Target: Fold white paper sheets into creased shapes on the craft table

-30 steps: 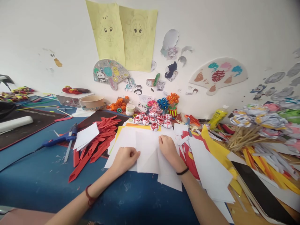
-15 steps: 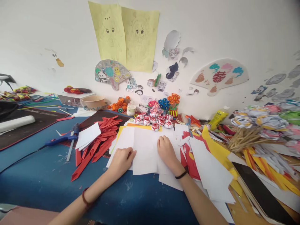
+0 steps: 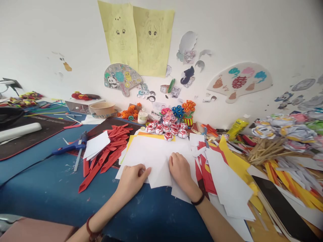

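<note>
A small white sheet of paper [image 3: 159, 173] lies between my hands, its lower corner reaching past the stack's front edge. My left hand [image 3: 133, 179] is closed at the sheet's left side, thumb pointing right and fingers curled under. On the right side, my right hand [image 3: 180, 169] is closed with bent fingers along the sheet's raised edge. Both hands rest over larger white papers [image 3: 148, 148]. Just behind them sit several red-and-white folded paper flowers [image 3: 168, 135]. My fingertips are partly hidden.
Red folded paper strips [image 3: 111, 148], small white sheets [image 3: 97, 144] and a blue glue gun [image 3: 73, 147] lie to the left. To the right are white sheets [image 3: 227, 181], a dark phone [image 3: 282, 208], a yellow bottle [image 3: 238, 127] and paper flowers on stems [image 3: 262, 149].
The small sheet has turned slightly, and its right edge now lifts beside my right hand. My left hand has shifted a little right and down. The view has moved slightly.
</note>
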{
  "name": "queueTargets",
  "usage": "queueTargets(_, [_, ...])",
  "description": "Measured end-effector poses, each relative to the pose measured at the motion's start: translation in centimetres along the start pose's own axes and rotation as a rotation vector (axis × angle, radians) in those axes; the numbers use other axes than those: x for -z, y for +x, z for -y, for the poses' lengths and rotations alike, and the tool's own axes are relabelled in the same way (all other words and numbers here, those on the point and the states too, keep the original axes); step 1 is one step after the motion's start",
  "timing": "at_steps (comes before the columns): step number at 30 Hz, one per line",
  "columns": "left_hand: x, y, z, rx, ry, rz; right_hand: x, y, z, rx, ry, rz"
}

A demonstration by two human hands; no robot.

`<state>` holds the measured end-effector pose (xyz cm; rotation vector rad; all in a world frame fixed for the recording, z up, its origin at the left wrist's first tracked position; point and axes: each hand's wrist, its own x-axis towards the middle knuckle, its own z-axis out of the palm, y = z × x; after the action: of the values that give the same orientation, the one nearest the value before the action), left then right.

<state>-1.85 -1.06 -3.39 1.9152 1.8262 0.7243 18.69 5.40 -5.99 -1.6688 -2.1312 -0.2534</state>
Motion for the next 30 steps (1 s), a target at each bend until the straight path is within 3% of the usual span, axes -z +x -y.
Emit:
queueTargets(9, [1.4,-0.2,1.0,0.015,0.053,0.059,0.0,-0.2,0.1,-0.003,0.014,-0.045])
queueTargets(20, [2.7,-1.6,2.0,0.057,0.108,0.032,-0.1,-0.3,0.1,-0.005,0.075,-0.066])
queueTargets(22, [3.1,-1.7,2.1,0.018,0.07,0.016,0.1,-0.2,0.0,-0.038,0.173,-0.051])
queueTargets(25, [3.4,-1.4,1.9,-0.103,-0.042,-0.004,0.6,0.2,-0.3,-0.083,0.499,-0.006])
queueTargets(30, [3.1,0.0,0.1,-0.164,-0.229,-0.03,1.8,1.0,-0.3,0.007,1.111,0.16])
